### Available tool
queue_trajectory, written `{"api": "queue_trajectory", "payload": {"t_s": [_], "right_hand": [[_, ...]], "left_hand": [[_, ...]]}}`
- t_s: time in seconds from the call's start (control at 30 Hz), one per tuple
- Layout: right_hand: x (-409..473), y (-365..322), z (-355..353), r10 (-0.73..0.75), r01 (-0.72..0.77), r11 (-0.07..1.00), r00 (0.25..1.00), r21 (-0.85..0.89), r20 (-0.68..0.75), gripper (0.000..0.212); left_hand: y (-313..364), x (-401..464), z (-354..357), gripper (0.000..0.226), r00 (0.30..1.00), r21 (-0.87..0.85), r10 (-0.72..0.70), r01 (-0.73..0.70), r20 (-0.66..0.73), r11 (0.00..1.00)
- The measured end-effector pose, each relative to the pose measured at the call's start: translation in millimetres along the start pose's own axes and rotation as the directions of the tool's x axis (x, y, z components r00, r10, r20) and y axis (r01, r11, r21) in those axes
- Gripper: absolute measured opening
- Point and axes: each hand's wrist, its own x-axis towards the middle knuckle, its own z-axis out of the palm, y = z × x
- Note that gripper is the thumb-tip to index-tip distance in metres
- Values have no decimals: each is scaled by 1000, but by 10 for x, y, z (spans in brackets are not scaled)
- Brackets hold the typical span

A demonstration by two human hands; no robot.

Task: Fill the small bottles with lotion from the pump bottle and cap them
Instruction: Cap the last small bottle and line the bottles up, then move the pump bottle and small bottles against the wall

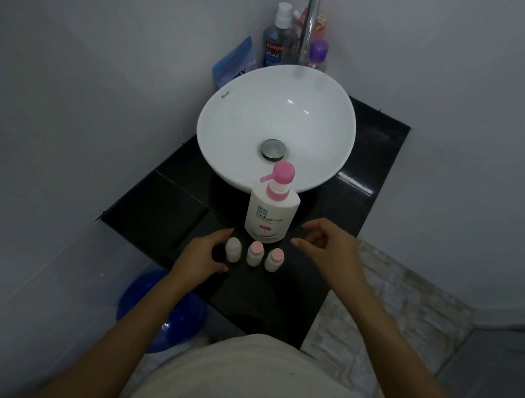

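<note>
Fingers of the left hand curl loosely, holding nothing, just beside the leftmost upright bottle on the bench, nearer than the empty, loosely curled right hand.

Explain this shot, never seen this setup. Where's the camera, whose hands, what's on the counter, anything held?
One picture, from a wide-angle camera worn on a person's head, looking down. No robot: those are the person's bare hands. On the black counter in front of a white basin stands a white pump bottle with a pink pump. Nearer the person, three small bottles in a row: the left one has a white top, the middle and right have pink caps. The left hand is open beside the white-topped bottle; the right hand hovers open. Nothing is held.
</note>
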Motion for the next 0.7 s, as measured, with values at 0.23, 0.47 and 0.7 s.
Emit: {"api": "queue_trajectory", "payload": {"t_s": [0.23,0.47,0.7], "right_hand": [[362,33,138,-29,31,999,994,-18,110,44],[451,28,256,-72,68,997,990,37,120,41],[396,-62,272,-147,151,988,980,-20,136,44]], "left_hand": [[326,132,-270,54,960,-137,123,-161,-250,977],[601,408,-232,51,954,-257,258,-290,-150,922],[580,348,-229,44,944,-269,243,-300,-225,915]]}}
